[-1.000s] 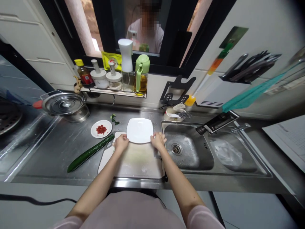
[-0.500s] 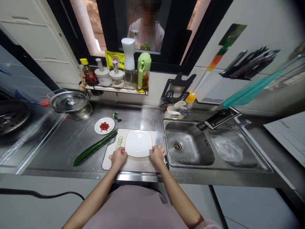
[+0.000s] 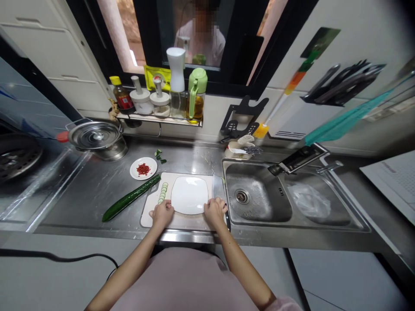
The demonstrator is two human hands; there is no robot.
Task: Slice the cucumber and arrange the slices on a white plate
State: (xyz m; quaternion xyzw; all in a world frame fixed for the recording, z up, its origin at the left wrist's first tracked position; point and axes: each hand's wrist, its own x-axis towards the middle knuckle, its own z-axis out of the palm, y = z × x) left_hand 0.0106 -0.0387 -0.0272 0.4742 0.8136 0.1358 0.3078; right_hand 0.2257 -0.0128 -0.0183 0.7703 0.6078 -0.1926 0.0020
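Observation:
A white squarish plate (image 3: 189,195) is over the middle of the pale cutting board (image 3: 181,223). My left hand (image 3: 163,213) pinches its left edge, and my right hand (image 3: 215,211) grips the right edge. Left of the plate, cucumber slices (image 3: 163,192) lie in an overlapping row on the board. A knife (image 3: 218,185) lies along the board's right side, partly hidden by my right hand. The long cucumber (image 3: 131,198) rests on the counter, its upper end by the board's corner. Behind it stands a small white plate (image 3: 153,172) of chopped red pieces.
To the right is a steel double sink (image 3: 259,194), a plastic bag in its far basin. A lidded pot (image 3: 112,147) stands at the back left. Seasoning jars and an oil bottle (image 3: 196,95) line a wall rack (image 3: 162,117). Cucumber scraps (image 3: 159,156) lie on the counter.
Both hands keep their hold on the plate, which stays over the board. The view has shifted slightly; nothing else has visibly moved.

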